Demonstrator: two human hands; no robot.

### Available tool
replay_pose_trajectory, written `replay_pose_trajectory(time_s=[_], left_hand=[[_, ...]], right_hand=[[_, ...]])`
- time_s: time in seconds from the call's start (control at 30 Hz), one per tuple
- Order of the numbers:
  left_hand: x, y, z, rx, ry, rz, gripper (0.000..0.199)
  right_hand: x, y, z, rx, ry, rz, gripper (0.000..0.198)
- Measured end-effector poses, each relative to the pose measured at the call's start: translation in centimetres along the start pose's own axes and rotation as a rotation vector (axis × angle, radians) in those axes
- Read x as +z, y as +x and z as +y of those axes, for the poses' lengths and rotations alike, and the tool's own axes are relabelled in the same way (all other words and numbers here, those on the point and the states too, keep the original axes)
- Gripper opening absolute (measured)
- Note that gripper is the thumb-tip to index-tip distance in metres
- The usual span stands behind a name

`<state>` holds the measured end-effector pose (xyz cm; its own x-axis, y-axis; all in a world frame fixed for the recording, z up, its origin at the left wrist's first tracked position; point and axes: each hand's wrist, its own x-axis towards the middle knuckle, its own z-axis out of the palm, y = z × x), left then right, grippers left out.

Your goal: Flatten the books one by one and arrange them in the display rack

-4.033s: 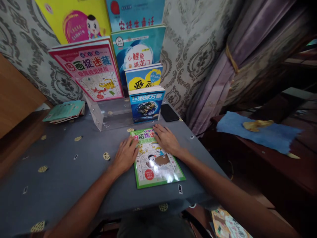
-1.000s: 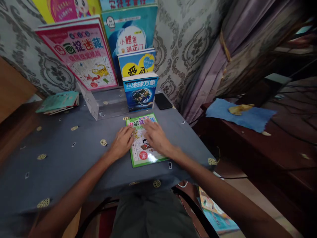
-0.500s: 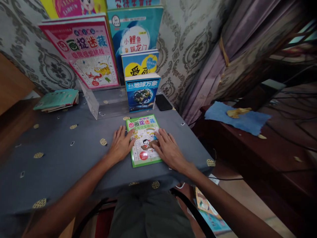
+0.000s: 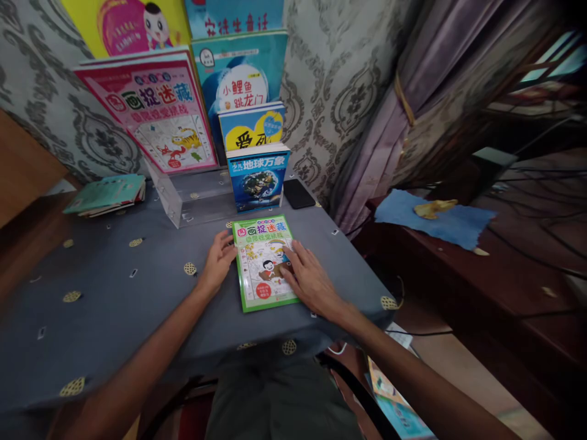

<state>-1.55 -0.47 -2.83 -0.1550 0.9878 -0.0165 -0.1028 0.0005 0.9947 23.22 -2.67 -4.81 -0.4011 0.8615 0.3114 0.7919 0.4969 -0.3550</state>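
Observation:
A green-bordered children's picture book (image 4: 263,269) lies closed, cover up, on the grey tablecloth (image 4: 160,293) in front of me. My left hand (image 4: 217,260) is at the book's left edge, fingers apart and slightly curved, with the fingertips beside or touching that edge. Over the right part of the cover rests my right hand (image 4: 309,275), its fingers stretched out and spread. Neither hand grips anything.
Behind the book, a clear acrylic rack (image 4: 172,198) holds several upright books, including a pink one (image 4: 156,116) and a blue Earth book (image 4: 258,182). A black phone (image 4: 299,194) lies right of it. Stacked books (image 4: 107,194) sit at left. A dark red table (image 4: 435,256) stands at right.
My left hand has slid left off the cover to the book's edge. My right hand stays on the cover. The view has tilted slightly upward.

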Motion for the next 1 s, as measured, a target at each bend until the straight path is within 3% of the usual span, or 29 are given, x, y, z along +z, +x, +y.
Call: replay_pose_trajectory(time_s=[0.07, 0.17, 0.33, 0.6, 0.77, 0.9, 1.0], left_hand=[[0.2, -0.1, 0.0, -0.132, -0.136, 0.030, 0.053], [0.7, -0.5, 0.2, -0.288, -0.299, -0.108, 0.041], [1.3, -1.1, 0.6, -0.404, -0.415, -0.234, 0.046], [0.7, -1.4, 1.2, -0.289, -0.433, -0.284, 0.050], [0.1, -1.5, 1.9, -0.214, -0.454, -0.268, 0.052], [-0.7, -1.2, 2.5, -0.163, -0.470, -0.244, 0.053], [-1.3, -0.8, 3.0, -0.112, -0.473, -0.220, 0.051]], right_hand=[[-0.1, 0.0, 0.0, 0.002, 0.008, -0.005, 0.050], [-0.1, 0.0, -0.1, 0.011, 0.013, -0.005, 0.050], [0.2, 0.0, 0.0, 0.020, 0.037, 0.012, 0.054], [0.3, 0.5, 0.5, 0.155, 0.206, 0.061, 0.066], [0.9, 2.1, 0.9, 0.193, 0.642, 0.139, 0.059], [0.8, 3.9, -0.2, 0.229, 1.070, 0.098, 0.055], [-0.2, 5.1, -1.7, 0.236, 1.233, 0.080, 0.053]])
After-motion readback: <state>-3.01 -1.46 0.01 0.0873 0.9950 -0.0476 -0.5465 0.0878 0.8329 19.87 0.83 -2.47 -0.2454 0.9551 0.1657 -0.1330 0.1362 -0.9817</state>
